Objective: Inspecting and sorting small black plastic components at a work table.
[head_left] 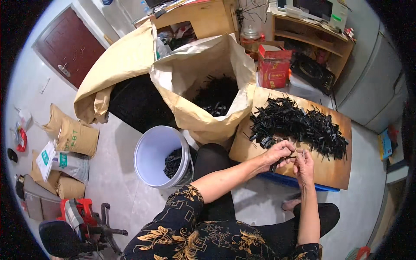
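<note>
Over the near edge of a wooden board (247, 149), my two hands work close together. My left hand (279, 154) is closed on a small black plastic piece (274, 166), with dark bits showing below its fingers. Right beside it, my right hand (304, 167) is pinched at the fingertips. A thin dark strip (293, 157) lies between the hands; its exact form is too small to make out. Just beyond them, a heap of thin black plastic pieces (299, 123) spreads across the board.
A white bucket (145, 151) holding black pieces stands by my left knee. Behind it, a large open paper sack (195, 115) contains more. A red box (274, 69) sits past the board, a wheeled chair (65, 238) at lower left, filled sacks (80, 138) at left.
</note>
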